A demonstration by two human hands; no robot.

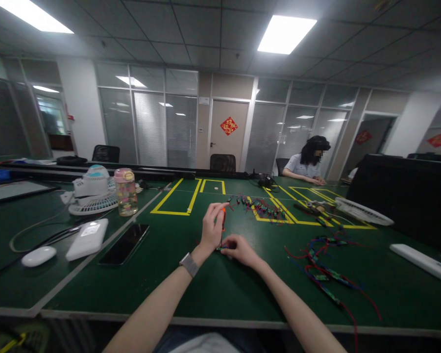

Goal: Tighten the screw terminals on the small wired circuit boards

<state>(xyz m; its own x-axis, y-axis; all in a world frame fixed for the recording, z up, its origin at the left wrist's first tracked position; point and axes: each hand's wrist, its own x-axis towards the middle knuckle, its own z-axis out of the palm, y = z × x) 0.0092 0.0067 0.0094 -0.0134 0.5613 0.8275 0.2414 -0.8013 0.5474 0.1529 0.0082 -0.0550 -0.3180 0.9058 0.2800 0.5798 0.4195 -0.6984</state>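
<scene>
Fingers of my left hand [210,229] are closed around an orange-and-black screwdriver [224,220], which stands nearly upright with its shaft pointing down. A grey-banded watch [189,264] is on that wrist. Low on the table, my right hand [241,250] pinches a small green circuit board [219,249] under the screwdriver; the fingers cover most of it. The screwdriver's tip is too small to make out against the board. Beyond my hands lies a cluster of small boards with red and blue wires [266,208]. More wired boards [321,267] are strung out to the right.
Left on the green table [161,289] are a black phone [125,243], a white power bank [87,239], a white case [38,256], a drink bottle [125,192] and a fan [95,191]. At right stand a white bar [424,263] and dark monitor [400,196]. A person [308,159] sits opposite.
</scene>
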